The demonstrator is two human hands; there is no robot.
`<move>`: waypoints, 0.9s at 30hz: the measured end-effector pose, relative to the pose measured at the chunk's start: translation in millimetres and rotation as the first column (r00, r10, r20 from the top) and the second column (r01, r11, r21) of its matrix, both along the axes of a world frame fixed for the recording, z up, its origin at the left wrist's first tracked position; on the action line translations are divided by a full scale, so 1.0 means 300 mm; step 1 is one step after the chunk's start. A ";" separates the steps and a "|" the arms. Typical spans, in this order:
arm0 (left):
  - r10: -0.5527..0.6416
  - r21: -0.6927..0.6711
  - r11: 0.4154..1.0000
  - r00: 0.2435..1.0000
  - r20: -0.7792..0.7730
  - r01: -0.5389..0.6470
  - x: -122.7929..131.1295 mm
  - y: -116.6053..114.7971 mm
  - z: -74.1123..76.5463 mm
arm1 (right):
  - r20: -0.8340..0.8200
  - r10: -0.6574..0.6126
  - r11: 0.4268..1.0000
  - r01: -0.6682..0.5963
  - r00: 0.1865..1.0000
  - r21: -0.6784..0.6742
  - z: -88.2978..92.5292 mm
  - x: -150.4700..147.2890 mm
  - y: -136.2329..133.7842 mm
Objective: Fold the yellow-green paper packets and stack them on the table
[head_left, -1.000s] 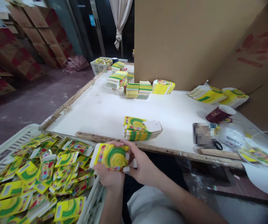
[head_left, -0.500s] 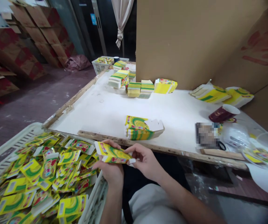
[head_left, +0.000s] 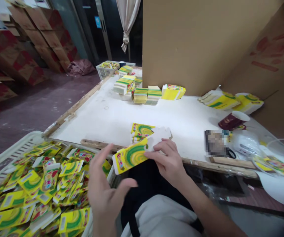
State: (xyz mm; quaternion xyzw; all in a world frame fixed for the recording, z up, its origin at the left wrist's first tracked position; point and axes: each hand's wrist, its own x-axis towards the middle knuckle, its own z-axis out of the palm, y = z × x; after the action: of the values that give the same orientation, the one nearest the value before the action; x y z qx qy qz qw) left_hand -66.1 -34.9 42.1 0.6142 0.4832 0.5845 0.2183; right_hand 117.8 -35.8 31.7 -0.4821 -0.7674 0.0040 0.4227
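Note:
My right hand (head_left: 169,162) pinches a flattened yellow-and-green carton (head_left: 131,157) by its white flap, holding it just in front of a small stack of the same cartons (head_left: 142,131) at the near edge of the white table (head_left: 112,115). My left hand (head_left: 104,194) hovers below and left of the carton, fingers spread, holding nothing. It hangs over the right rim of a white plastic crate (head_left: 13,151) filled with several loose yellow-and-green cartons (head_left: 45,184).
More carton stacks (head_left: 142,92) line the table's far side against a tall cardboard sheet (head_left: 193,42). A dark red cup (head_left: 232,120), a blurred item (head_left: 216,143) and plastic wrapping (head_left: 247,143) sit at the right. Brown boxes (head_left: 20,42) stand far left.
My left hand let go of the carton and opened. My right hand carried the carton up and right toward the small stack on the table edge.

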 end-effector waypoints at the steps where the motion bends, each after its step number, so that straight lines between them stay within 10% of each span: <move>1: -0.087 -0.089 0.993 0.988 -0.126 0.076 -0.003 0.002 -0.003 | 0.037 0.055 0.998 -0.055 0.998 0.011 0.000 -0.001 -0.004; 5: -0.451 -0.441 0.836 0.866 -0.215 0.326 0.035 0.039 -0.057 | -0.086 0.090 0.996 -0.089 0.992 0.009 -0.025 -0.022 -0.015; 8: -0.432 -0.470 0.829 0.881 -0.193 0.304 0.074 0.057 -0.094 | -0.463 -0.115 0.989 0.059 0.879 -0.133 -0.050 -0.032 -0.007; 10: -0.380 -0.447 0.860 0.893 -0.242 0.245 0.090 0.055 -0.109 | -0.656 -0.149 0.958 -0.056 0.740 -0.281 -0.061 -0.039 0.002; 16: -0.450 -0.288 0.885 0.828 -0.334 0.365 0.106 0.036 -0.127 | -0.890 -0.184 0.616 -0.656 0.418 -0.436 -0.069 -0.071 0.017; 27: -0.436 -0.359 0.869 0.870 -0.229 0.340 0.139 0.030 -0.136 | -0.868 -0.194 0.586 -0.656 0.456 -0.476 -0.107 -0.074 0.023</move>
State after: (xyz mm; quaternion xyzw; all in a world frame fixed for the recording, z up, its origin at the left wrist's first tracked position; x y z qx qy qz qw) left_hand -24.6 -25.8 1.4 0.7401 0.4606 0.3445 0.3485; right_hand 95.5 -28.8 -0.4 -0.4148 -0.4302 0.6369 0.4870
